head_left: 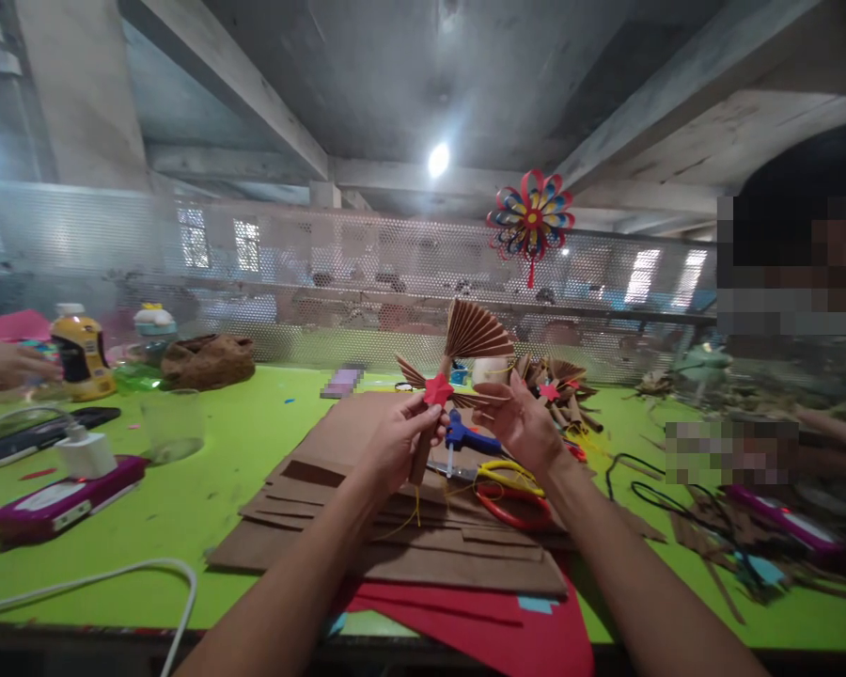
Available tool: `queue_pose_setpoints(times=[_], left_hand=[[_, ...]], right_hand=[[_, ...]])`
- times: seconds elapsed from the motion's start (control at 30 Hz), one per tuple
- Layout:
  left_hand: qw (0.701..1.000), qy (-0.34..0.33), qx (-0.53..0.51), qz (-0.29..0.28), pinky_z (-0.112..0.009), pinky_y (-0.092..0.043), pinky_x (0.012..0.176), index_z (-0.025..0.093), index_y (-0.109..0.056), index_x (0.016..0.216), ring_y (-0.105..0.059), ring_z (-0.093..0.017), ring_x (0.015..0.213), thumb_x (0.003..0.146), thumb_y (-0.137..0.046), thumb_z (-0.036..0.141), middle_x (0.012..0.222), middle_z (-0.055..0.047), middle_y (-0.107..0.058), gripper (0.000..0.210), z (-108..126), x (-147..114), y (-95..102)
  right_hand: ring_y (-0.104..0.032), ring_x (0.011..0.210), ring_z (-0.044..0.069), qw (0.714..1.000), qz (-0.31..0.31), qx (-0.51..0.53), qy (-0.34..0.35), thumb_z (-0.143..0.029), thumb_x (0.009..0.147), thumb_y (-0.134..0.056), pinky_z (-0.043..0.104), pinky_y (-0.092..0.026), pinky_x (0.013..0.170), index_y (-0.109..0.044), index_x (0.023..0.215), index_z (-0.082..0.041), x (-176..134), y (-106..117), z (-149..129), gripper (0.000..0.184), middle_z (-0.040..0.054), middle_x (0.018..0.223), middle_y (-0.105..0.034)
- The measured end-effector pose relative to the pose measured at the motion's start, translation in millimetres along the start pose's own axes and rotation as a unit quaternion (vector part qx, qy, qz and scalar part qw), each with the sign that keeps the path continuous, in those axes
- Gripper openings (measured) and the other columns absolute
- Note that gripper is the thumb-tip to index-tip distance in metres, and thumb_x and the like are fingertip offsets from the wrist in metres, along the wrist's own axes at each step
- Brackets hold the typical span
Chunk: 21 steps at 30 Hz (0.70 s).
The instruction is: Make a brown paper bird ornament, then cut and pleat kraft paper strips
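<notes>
A pleated brown-paper figure [471, 338] with a fan-shaped top is held upright, slightly tilted, above the middle of the surface [246, 414]; a red paper star [438, 389] sits at its centre. The fingers of the left hand [423, 425] grasp its stem just below the star. The right hand [525, 428] has its fingers curled at the figure's right-hand pleated wing; whether they pinch it or merely touch it, I cannot tell. Close behind and between the hands lies a blue glue gun [474, 436], and nearer are scissors [511, 478] with yellow and red handles, their far side crowded by the right wrist. These lie over a stack of brown paper sheets [310, 512], with red paper [479, 625] sticking out beneath its near edge. Beyond the right hand, partly hidden by it, sits a pile of similar pleated pieces [571, 385] bearing another red star. Farther right, a black cable [627, 481] loops toward brown scraps and a second person's arm. To the left stand a clear cup [174, 428], a purple power strip [67, 508] with a white charger [88, 456], and a yellow bottle [83, 353] beside another person's hand [7, 367]. A perforated screen [367, 282] closes off the back.
</notes>
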<state>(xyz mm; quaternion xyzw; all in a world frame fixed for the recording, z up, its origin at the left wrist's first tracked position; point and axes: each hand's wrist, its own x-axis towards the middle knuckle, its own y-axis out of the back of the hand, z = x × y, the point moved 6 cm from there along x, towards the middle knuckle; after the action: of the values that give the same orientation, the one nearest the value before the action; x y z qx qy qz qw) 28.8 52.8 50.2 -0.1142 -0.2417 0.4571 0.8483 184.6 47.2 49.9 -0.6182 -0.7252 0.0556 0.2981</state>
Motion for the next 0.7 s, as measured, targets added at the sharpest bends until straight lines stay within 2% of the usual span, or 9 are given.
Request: queue_pose_setpoints(times=[0.17, 0.3, 0.47, 0.7], left_hand=[[1.0, -0.005, 0.021, -0.011, -0.02, -0.037, 0.053, 0.011, -0.061, 0.089, -0.053, -0.008, 0.058, 0.066, -0.074, 0.026, 0.071, -0.003, -0.06, 0.03, 0, 1, 1.1], [0.999, 0.008, 0.046, -0.025, -0.02, -0.036, 0.053, 0.011, -0.06, 0.09, -0.053, -0.009, 0.058, 0.068, -0.073, 0.028, 0.071, -0.003, -0.059, 0.031, -4, 0, -0.3], [0.997, 0.033, 0.044, -0.046, -0.02, -0.037, 0.055, 0.012, -0.06, 0.092, -0.053, -0.009, 0.059, 0.068, -0.073, 0.027, 0.071, -0.003, -0.06, 0.03, -11, 0, -3.2], [0.997, 0.045, 0.032, -0.05, -0.021, -0.036, 0.054, 0.012, -0.063, 0.091, -0.053, -0.009, 0.059, 0.067, -0.074, 0.026, 0.071, -0.005, -0.061, 0.03, -14, 1, -4.0]], right_hand=[[-0.062, 0.07, 0.018, 0.998, 0.055, -0.006, -0.008, -0.061, 0.073, -0.057, 0.029, -0.048, 0.065, -0.07, 0.069, -0.017, 4, 8, 2, 0.046, 0.0079, 0.075, -0.07], [-0.06, 0.066, 0.015, 0.991, 0.113, 0.002, 0.067, -0.057, 0.072, -0.062, 0.026, -0.048, 0.063, -0.069, 0.071, -0.016, 2, 17, -19, 0.041, 0.0054, 0.069, -0.068], [-0.06, 0.068, 0.014, 0.99, 0.11, -0.019, 0.09, -0.045, 0.066, -0.072, 0.026, -0.049, 0.063, -0.067, 0.077, -0.018, -3, 13, -31, 0.029, 0.0035, 0.076, -0.068], [-0.056, 0.059, 0.011, 0.982, 0.137, -0.028, 0.126, -0.026, 0.062, -0.074, 0.023, -0.048, 0.057, -0.065, 0.07, -0.017, -4, 13, -32, 0.015, 0.0007, 0.066, -0.064]])
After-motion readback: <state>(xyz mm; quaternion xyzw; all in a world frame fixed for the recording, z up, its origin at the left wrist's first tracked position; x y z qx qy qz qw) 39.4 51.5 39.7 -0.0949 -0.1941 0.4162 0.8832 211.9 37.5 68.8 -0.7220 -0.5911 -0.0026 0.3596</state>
